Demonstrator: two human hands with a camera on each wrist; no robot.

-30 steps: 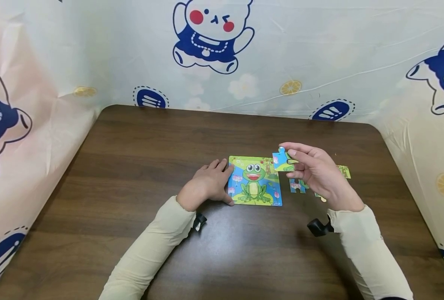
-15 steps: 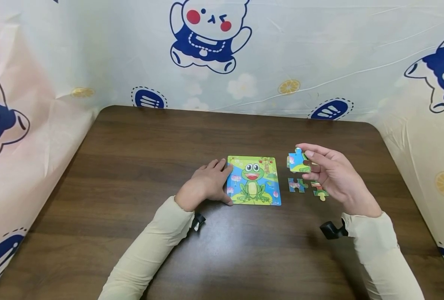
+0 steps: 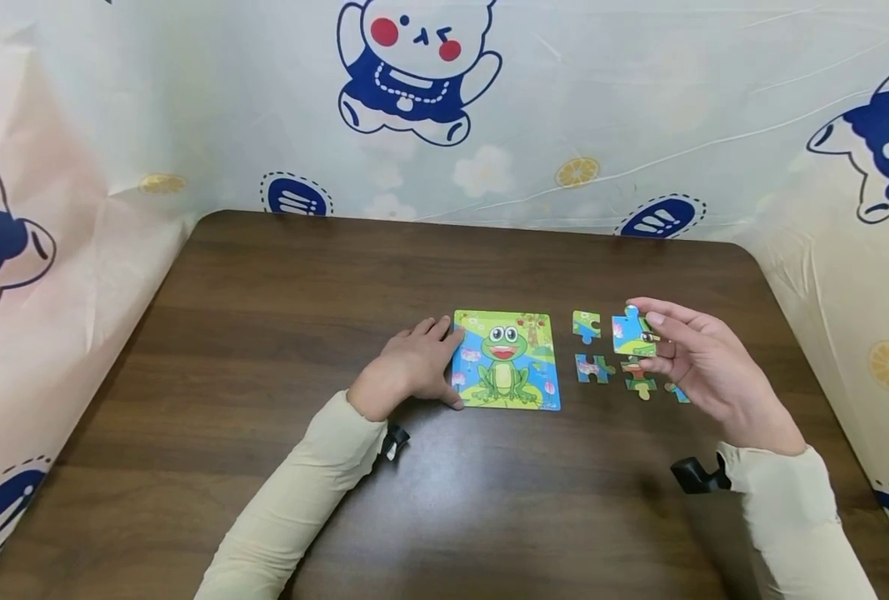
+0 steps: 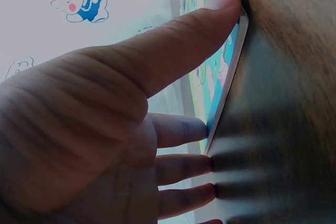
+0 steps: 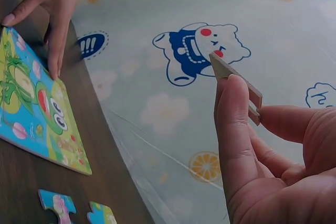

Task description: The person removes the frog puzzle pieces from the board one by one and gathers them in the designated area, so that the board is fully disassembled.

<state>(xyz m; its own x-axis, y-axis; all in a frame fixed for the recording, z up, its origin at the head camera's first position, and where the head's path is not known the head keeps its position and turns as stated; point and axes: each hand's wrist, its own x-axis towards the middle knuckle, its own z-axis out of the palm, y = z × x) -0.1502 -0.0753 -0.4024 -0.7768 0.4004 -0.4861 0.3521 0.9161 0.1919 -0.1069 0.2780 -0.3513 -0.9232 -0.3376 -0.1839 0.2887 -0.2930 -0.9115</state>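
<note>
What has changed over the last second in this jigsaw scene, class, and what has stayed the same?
The right hand carried its pinched puzzle piece rightward, away from the frog puzzle board, uncovering loose pieces on the table. It let nothing go. The left hand stayed resting against the board's left edge; the board did not move.

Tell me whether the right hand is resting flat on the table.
No, the right hand is raised above the table, pinching a puzzle piece.
</note>
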